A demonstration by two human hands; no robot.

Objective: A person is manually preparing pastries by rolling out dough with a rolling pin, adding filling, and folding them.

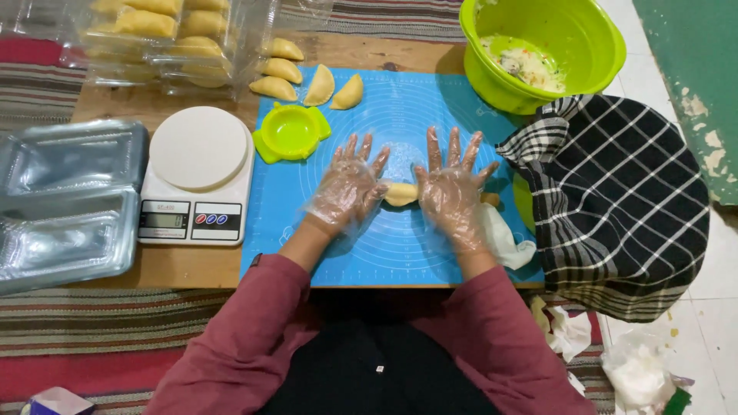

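Pressing one dough piece, two hands, five pastries

We see a white kitchen scale left of the blue mat, a green dumpling press just beside it. Five folded pastries sit near the mat's top edge. Green bowl with filling top right, checked cloth below it, clear plastic trays far left.

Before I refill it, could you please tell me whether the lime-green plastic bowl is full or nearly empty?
Nearly empty: the lime-green plastic bowl shows mostly bare green walls, with only a thin pale filling on its bottom.
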